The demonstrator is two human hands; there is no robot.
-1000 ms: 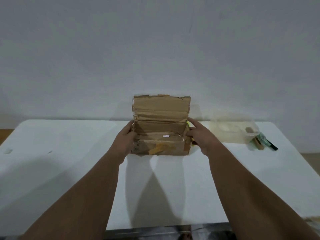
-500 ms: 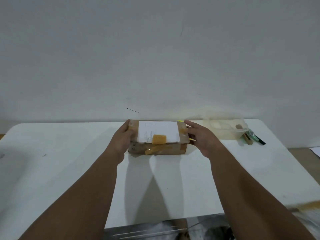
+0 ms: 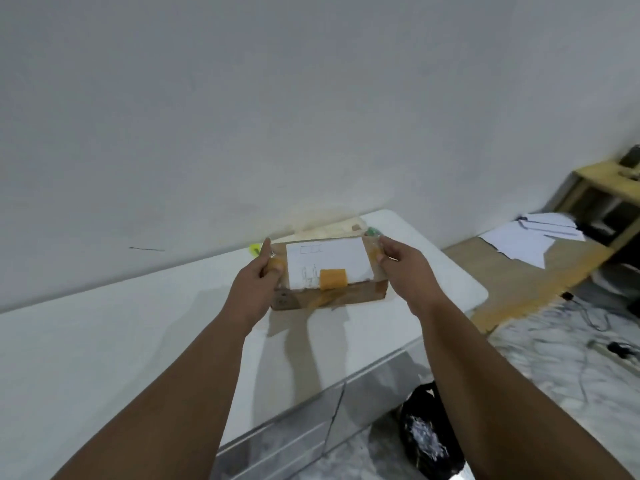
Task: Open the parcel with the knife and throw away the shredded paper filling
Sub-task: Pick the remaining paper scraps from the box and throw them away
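One brown cardboard parcel, rectangular, with a white paper label on its closed lid and an orange tape strip over the near edge, is seen at the far right part of the white table. Whether it rests on the table or is held just above it cannot be told; a shadow lies beneath it.

The parcel is held at its two short ends. The left hand is wrapped on the left end, with the fingers curled and pinching the top left edge. The right hand is on the right end, with the fingers bent and pressed on the top right corner.

Handling, judged: the parcel is likely light, since a fingertip hold at the ends suffices. The cardboard looks worn and somewhat soft, so the walls may give under a squeeze. The taped patches are probably slippery. The bare cardboard of the ends and the bottom edge is judged the better place for a hold.

Count: one parcel, one label, two hands. One black bag with pale shreds inside stands on the floor by the near right of the table. A knife cannot be made out; small green and yellow items beyond the parcel are too blurred to name.
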